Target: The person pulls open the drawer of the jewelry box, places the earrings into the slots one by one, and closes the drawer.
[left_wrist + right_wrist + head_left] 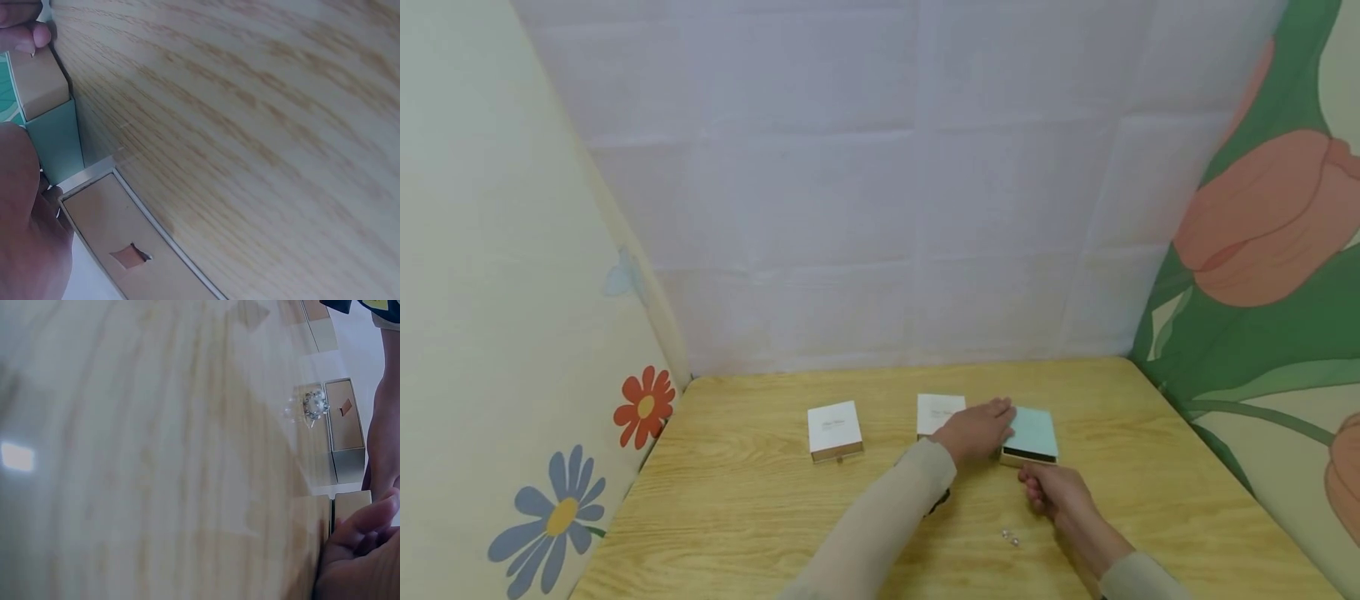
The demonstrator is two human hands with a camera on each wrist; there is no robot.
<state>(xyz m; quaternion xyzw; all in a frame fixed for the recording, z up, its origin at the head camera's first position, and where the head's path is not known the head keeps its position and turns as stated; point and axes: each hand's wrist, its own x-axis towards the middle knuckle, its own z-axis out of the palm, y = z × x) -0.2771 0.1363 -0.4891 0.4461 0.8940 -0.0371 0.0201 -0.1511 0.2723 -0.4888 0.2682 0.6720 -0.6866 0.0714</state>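
Note:
A mint-green slide-out box (1032, 425) lies at the right of the table, its tan drawer (40, 87) sticking partly out of the sleeve toward me. My left hand (976, 431) rests along the box's left edge, fingers fairly straight. At the drawer's front, the curled fingers of my right hand (1057, 490) pinch its near edge; the exact grip is hidden. Beside the left hand is a white box (940, 408), partly covered by it; a tan front with a small ribbon tab (129, 256) shows in the left wrist view.
Another white box (835, 427) lies farther left on the wooden table (737, 500). Small clear, sparkling pieces (1010, 537) lie in front of the mint box, left of the right forearm. A white cloth (820, 208) hangs behind the table, with flower-patterned panels on both sides.

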